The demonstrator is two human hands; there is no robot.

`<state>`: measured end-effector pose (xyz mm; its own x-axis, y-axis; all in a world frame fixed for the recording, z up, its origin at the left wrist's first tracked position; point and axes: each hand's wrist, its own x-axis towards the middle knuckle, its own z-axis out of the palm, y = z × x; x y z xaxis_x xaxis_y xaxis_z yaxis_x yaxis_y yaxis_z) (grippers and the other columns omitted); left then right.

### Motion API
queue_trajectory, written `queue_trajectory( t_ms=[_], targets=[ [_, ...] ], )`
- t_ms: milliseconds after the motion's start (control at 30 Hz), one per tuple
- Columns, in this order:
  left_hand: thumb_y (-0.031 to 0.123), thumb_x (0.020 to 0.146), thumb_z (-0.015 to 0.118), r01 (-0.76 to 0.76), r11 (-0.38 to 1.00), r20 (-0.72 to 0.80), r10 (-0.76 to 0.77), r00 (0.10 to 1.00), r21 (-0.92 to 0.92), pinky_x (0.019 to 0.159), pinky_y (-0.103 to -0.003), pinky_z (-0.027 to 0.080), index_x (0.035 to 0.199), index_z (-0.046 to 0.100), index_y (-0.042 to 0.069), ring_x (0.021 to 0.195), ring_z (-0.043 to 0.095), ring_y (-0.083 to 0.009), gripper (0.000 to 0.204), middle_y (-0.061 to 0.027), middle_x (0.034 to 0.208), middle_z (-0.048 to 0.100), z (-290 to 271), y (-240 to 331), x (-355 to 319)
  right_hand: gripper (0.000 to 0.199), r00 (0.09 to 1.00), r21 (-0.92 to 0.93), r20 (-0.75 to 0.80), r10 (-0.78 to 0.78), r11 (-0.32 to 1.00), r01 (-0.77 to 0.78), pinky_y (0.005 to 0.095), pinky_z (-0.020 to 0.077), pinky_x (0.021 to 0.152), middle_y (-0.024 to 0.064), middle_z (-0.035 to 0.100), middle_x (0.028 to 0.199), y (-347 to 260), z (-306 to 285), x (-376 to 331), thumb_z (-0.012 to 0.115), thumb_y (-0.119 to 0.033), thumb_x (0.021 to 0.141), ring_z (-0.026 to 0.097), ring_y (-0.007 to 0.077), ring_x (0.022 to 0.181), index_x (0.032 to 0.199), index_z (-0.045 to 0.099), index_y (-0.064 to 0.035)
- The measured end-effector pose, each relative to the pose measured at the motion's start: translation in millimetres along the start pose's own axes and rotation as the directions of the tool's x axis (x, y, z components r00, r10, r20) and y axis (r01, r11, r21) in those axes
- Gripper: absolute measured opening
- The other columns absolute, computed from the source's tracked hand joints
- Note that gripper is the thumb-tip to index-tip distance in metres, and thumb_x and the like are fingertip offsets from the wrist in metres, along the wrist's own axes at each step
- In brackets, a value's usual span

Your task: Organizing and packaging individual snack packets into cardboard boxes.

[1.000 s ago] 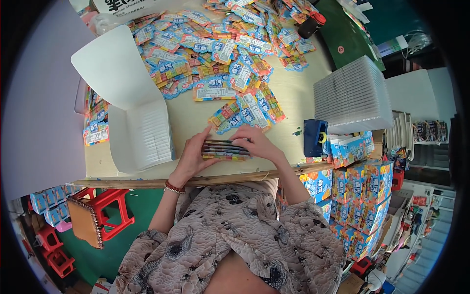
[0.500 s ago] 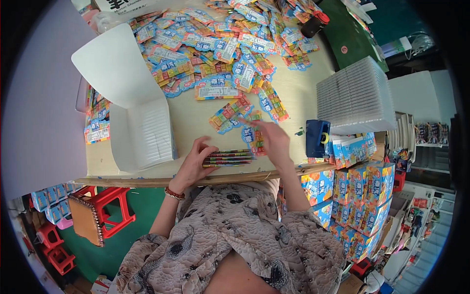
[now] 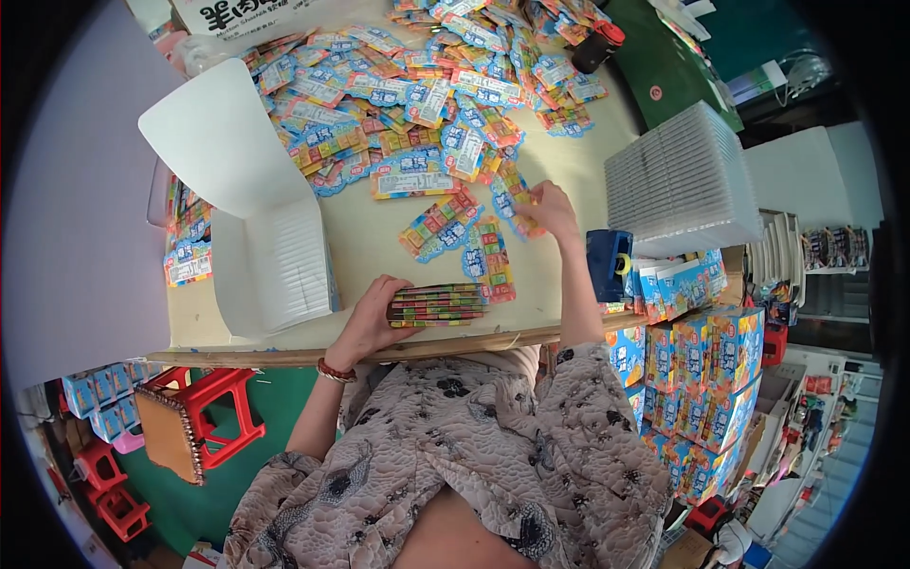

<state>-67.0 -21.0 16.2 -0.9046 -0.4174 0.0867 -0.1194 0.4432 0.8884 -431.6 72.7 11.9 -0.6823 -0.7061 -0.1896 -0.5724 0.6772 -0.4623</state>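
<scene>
Close to the table's near edge, my left hand (image 3: 376, 315) is closed around the left end of a stack of colourful flat packets (image 3: 441, 305), which stands with its edges up. My right hand (image 3: 555, 213) is farther out, its fingers curled at the right edge of a flat packet (image 3: 513, 201) that lies on the table. Two more loose packets lie between the hands: a slanted one (image 3: 440, 224) and an upright-lying one (image 3: 494, 258) just beyond the stack's right end.
A big heap of similar packets (image 3: 417, 100) covers the table's far side. An open white carton (image 3: 270, 256) stands left. On the right are a blue tape dispenser (image 3: 607, 264), a stack of clear plastic trays (image 3: 678, 185) and printed boxes (image 3: 701, 379). A black red-lidded bottle (image 3: 597, 47) stands far right.
My right hand has moved right and away from me, from above the nearer loose packets to the farther one. The stack in my left hand has tilted slightly, showing more of its packets.
</scene>
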Motion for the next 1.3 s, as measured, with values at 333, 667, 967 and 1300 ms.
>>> queue_trajectory(
  t_ms=[333, 667, 967, 1300],
  targets=[
    [0.009, 0.064, 0.086, 0.194, 0.636, 0.001, -0.290, 0.957, -0.747, 0.089, -0.028, 0.050, 0.122, 0.045, 0.004, 0.103, 0.057, -0.0119, 0.071, -0.0054, 0.113, 0.057, 19, 4, -15, 0.023, 0.980, 0.639, -0.189, 0.060, 0.766, 0.076, 0.0229, 0.0474, 0.061, 0.0035, 0.060, 0.080, -24, -2, -88, 0.066, -0.006, 0.087, 0.057, 0.0065, 0.071, 0.102, 0.049, -0.0045],
    [0.010, 0.061, 0.088, 0.217, 0.577, -0.033, -0.391, 0.920, -0.787, 0.085, -0.031, 0.052, 0.126, 0.043, 0.007, 0.095, 0.060, -0.0150, 0.078, -0.0055, 0.111, 0.058, 1, -6, -29, 0.046, 0.846, 0.433, -0.023, -0.532, 0.757, 0.488, 0.0434, 0.0462, 0.086, 0.0188, 0.056, 0.113, -35, 74, -153, 0.066, -0.003, 0.080, 0.056, 0.0344, 0.104, 0.124, 0.051, -0.0033],
    [0.011, 0.061, 0.087, 0.001, 0.965, -0.060, 0.015, 0.998, 0.261, 0.091, -0.032, 0.049, 0.126, 0.045, 0.005, 0.107, 0.055, -0.0177, 0.078, -0.0100, 0.113, 0.055, -5, 24, -15, 0.078, 0.892, -0.101, 0.223, -0.393, 0.901, 0.423, 0.0417, 0.0445, 0.090, 0.0180, 0.047, 0.124, -50, 6, -67, 0.083, -0.020, 0.060, 0.048, 0.0355, 0.112, 0.127, 0.047, -0.0042],
    [0.007, 0.062, 0.084, 0.065, 0.973, -0.030, -0.074, 0.997, -0.220, 0.088, -0.032, 0.047, 0.121, 0.045, 0.004, 0.100, 0.055, -0.0261, 0.071, -0.0123, 0.109, 0.049, 9, 0, -17, 0.045, 0.961, 0.054, 0.243, -0.134, 0.991, 0.125, 0.0327, 0.0496, 0.071, 0.0107, 0.062, 0.082, -42, -15, -67, 0.076, -0.011, 0.070, 0.062, 0.0246, 0.076, 0.100, 0.044, -0.0019]
  ],
)
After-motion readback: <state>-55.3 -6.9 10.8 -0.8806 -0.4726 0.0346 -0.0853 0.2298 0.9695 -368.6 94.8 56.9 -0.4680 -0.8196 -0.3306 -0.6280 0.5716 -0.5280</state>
